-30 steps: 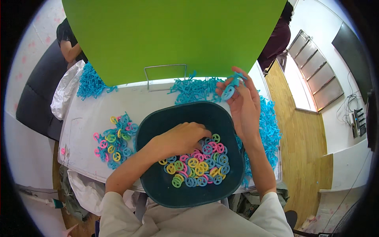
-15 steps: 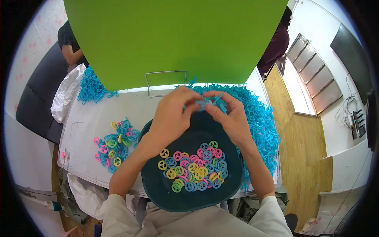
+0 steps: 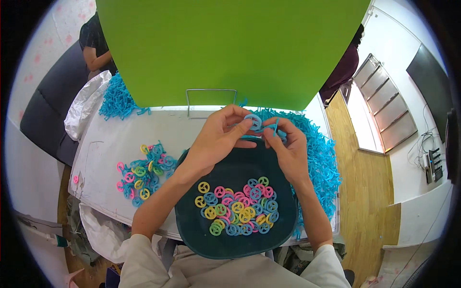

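Observation:
Above the far rim of a dark green basin [image 3: 192,240], my left hand [image 3: 218,139] pinches a light blue plastic wheel [image 3: 258,120] between thumb and fingers. Close beside it, my right hand [image 3: 290,151] is closed on a blue branched plastic stick [image 3: 275,126], which points toward the wheel. Whether stick and wheel are joined is hard to see. Small spoked wheels [image 3: 237,206] in pink, yellow, green and blue lie in the basin below. To the left, a pile of wheels fitted with blue sticks [image 3: 152,168] rests on the white table [image 3: 101,168].
A large heap of blue sticks [image 3: 321,163] covers the table's right side; a smaller heap [image 3: 116,98] sits at the far left. Behind stands a green panel [image 3: 230,48] with a wire stand [image 3: 211,90]. One person [image 3: 96,45] is at the far left, another [image 3: 343,65] at right.
The blue wheel has turned toward me and shows more clearly between my hands. My right hand has shifted slightly from my left. The whole view has moved a little.

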`<state>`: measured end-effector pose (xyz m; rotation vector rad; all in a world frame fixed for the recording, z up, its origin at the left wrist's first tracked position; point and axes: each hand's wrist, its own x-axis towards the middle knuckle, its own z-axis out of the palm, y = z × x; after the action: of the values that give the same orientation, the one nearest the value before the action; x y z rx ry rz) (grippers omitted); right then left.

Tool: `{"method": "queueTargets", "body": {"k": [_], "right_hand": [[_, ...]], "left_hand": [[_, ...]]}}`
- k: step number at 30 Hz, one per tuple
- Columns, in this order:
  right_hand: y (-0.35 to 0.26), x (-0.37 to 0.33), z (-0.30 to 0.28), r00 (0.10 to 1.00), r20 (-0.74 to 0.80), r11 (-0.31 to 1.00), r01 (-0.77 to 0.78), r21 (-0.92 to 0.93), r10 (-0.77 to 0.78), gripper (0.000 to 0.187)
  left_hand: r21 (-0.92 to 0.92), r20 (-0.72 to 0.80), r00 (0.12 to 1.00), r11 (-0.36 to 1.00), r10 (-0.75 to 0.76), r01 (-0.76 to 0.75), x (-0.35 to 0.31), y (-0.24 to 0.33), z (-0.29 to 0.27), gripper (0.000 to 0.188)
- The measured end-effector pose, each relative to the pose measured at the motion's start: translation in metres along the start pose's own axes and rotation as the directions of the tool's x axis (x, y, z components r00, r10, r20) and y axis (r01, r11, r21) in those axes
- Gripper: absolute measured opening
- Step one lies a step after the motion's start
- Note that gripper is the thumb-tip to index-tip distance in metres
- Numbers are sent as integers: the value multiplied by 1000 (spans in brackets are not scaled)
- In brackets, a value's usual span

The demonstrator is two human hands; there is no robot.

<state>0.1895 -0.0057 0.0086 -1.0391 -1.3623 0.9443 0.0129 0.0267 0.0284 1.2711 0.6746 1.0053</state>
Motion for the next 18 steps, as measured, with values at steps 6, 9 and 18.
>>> {"method": "queueTargets", "body": {"k": [6,9,18], "right_hand": [[2,-1,0,995,44,995,95,10,-95,13],[5,1,1,987,59,989,145,24,-147,13],[5,-1,-2,987,132,992,75,98,-87,19]], "left_hand": [[-54,15,995,994,-99,99,1,-2,0,17],[-82,-4,992,989,-125,124,1,-8,-2,13],[9,-83,995,998,56,-56,1,-18,3,4]]}}
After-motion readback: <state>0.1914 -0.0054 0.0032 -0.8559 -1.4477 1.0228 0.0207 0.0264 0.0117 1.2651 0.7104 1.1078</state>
